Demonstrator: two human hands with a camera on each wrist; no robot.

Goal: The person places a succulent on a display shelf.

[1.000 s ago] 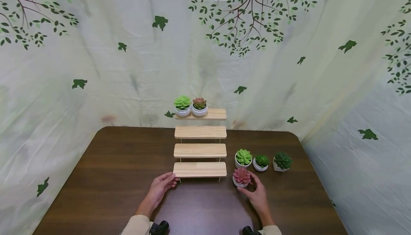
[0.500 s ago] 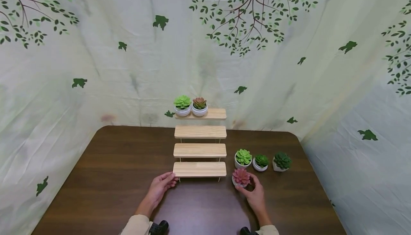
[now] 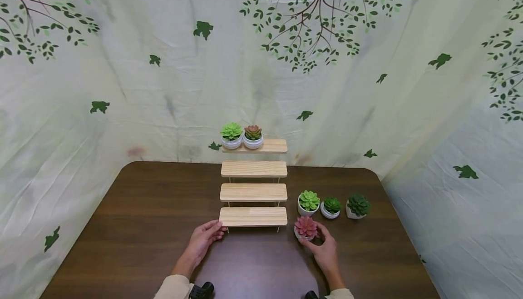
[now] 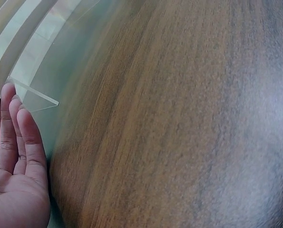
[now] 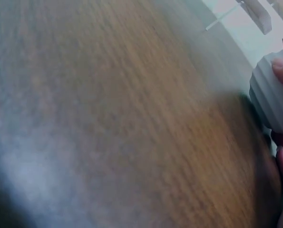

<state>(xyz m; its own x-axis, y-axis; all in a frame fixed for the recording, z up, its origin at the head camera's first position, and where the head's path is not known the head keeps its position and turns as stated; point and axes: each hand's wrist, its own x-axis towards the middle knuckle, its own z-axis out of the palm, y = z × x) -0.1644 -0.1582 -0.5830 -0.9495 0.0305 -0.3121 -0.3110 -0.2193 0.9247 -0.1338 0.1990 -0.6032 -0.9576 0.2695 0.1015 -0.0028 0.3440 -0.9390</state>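
My right hand [image 3: 324, 249] holds a pink succulent [image 3: 305, 227] in a white pot, thumb and fingers about the pot's side. The ribbed white pot [image 5: 274, 92] fills the right edge of the right wrist view, a thumb pressed to it. At the left front corner of a stepped wooden shelf stand [image 3: 253, 217], my left hand [image 3: 203, 241] touches the lowest board. In the left wrist view its fingers [image 4: 33, 133] are nearly straight beside a clear support. On the top board stand a green succulent [image 3: 231, 132] and a reddish-brown succulent [image 3: 253, 135], both in white pots.
Right of the stand, on the brown table [image 3: 163, 208], are a bright green succulent [image 3: 308, 201], a small green succulent [image 3: 331, 206] and a dark green succulent [image 3: 358, 206]. A leaf-patterned cloth [image 3: 261, 85] hangs behind and around the table.
My right hand and the pink succulent have shifted very slightly left. The left hand stays at the stand's corner.
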